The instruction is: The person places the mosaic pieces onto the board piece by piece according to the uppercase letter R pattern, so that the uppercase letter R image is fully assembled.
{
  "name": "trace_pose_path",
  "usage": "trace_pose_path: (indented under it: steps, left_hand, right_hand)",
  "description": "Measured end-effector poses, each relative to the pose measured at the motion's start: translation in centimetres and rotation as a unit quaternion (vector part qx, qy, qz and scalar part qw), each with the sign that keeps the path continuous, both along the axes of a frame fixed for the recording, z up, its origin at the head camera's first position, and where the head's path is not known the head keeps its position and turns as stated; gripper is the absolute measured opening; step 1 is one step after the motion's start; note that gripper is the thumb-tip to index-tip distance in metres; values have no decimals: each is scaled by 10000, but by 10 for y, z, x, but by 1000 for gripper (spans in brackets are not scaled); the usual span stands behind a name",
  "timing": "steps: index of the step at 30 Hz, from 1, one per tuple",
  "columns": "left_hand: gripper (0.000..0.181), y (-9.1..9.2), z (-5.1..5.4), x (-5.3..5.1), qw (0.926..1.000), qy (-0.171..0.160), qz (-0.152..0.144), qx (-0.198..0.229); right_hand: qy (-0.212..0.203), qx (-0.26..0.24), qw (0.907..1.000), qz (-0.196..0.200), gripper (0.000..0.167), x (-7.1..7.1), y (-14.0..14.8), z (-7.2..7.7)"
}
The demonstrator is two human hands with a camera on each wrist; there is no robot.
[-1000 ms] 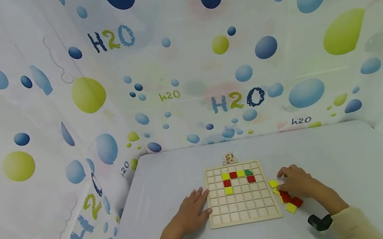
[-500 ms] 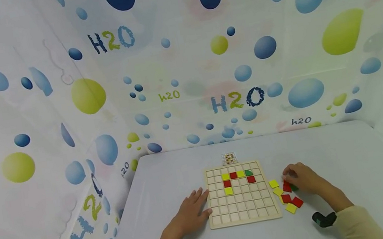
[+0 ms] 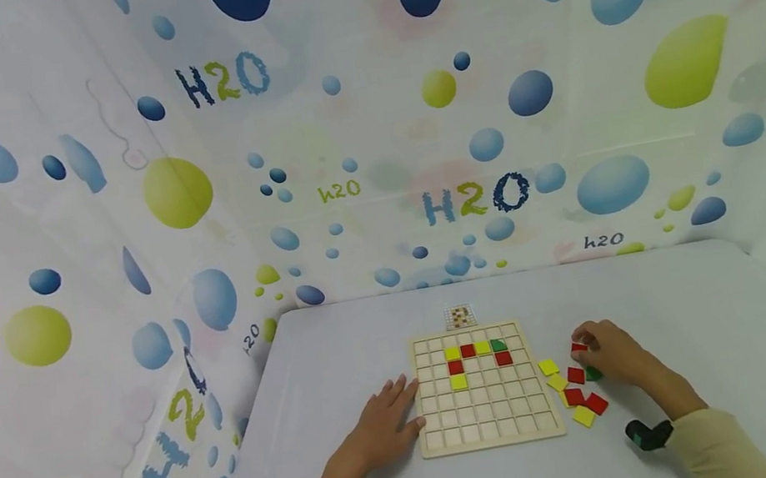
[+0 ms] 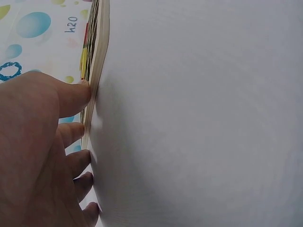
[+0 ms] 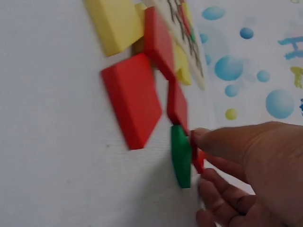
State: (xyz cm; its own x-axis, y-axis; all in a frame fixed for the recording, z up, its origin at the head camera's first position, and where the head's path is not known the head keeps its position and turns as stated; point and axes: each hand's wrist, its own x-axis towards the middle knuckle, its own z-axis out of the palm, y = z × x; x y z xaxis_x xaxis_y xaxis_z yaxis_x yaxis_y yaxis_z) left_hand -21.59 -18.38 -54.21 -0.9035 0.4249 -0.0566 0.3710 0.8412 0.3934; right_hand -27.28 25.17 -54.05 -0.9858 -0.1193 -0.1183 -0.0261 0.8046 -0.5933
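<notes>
One red tile [image 3: 579,347] sits pinched between the thumb and fingers of the right hand [image 3: 606,355], well clear of the gridded board [image 3: 492,415] on its right side, though I cannot tell whether it is fully off the tabletop [image 3: 694,322]. Thin as it looks, it could slip if the pinch loosens or catches only an edge. Just beside those fingers lies a green tile [image 3: 593,374], partly covered by the hand; a low sweep might knock it askew. Next come three loose red tiles [image 3: 574,396] and several yellow tiles [image 3: 583,416], bunched closely enough that one brush could scatter them. Across the board, the left hand [image 3: 387,423] has its fingers spread, their tips touching the left edge. An uneven push there could slide the board and unsettle the seven set tiles [image 3: 482,347]. At its far edge lies a small patterned card [image 3: 460,316].
</notes>
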Motion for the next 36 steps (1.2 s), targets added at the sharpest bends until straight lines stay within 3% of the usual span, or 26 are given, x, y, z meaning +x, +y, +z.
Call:
trace_pose_path:
  steps: [7,16,22,28,36]
  left_hand:
    - [67,0,-1,-1,10000,-13,-6,2]
    - [68,1,1,-3,10000,-2,6,-99]
    - [68,1,2,-4,10000,-49,-21,-50]
    - [69,0,1,-5,9999,-103,11,-7]
    - [69,-1,-3,-5,9999,-33,20,-149]
  right_hand:
    - [-74,-153,9998,-122,32,-1,2,-6]
    - [310,-164,9990,273,30,-6,-11,-8]
    - [277,-193,9990,306,30,-16,-20,-9]
    - [213,-323,9989,246,34,-26,-41,-1]
    - [349,-678,9953,598,24,-24,-85,3]
